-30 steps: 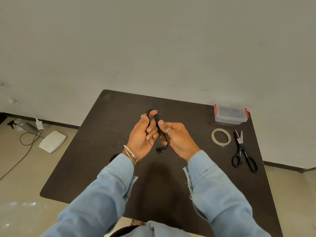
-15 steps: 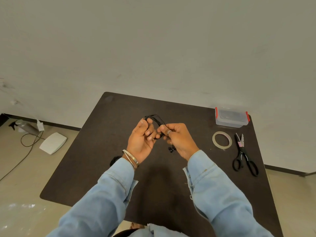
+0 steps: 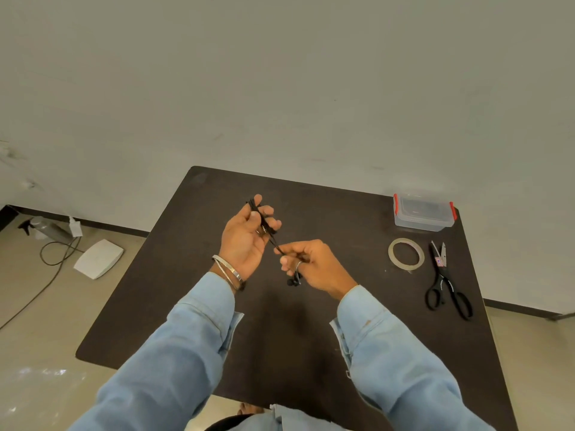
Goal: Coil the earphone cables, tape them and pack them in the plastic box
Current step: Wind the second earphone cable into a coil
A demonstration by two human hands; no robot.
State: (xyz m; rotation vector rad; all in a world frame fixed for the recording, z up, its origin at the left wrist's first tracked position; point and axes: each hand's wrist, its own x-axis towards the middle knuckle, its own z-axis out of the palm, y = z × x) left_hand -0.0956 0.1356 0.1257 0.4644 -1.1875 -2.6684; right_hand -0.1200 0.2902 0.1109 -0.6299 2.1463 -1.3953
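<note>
Above the middle of the dark table (image 3: 311, 353), my left hand (image 3: 245, 241) grips a bundle of black earphone cable (image 3: 264, 225) wound around its fingers. My right hand (image 3: 314, 265) pinches the cable's loose end just to the right of the bundle, and the earbuds (image 3: 293, 281) dangle below its fingers. A clear plastic box (image 3: 423, 213) with red clips and its lid on stands at the table's far right corner. In front of it lies a roll of clear tape (image 3: 406, 255).
Black scissors (image 3: 446, 284) lie to the right of the tape, near the table's right edge. On the floor to the left are a white flat device (image 3: 99, 259), a spray bottle (image 3: 46, 228) and a dark cord (image 3: 53, 259).
My hands have drawn apart: the right hand moved down and right, pulling the cable end taut away from the bundle. The left hand turned, its palm now facing me.
</note>
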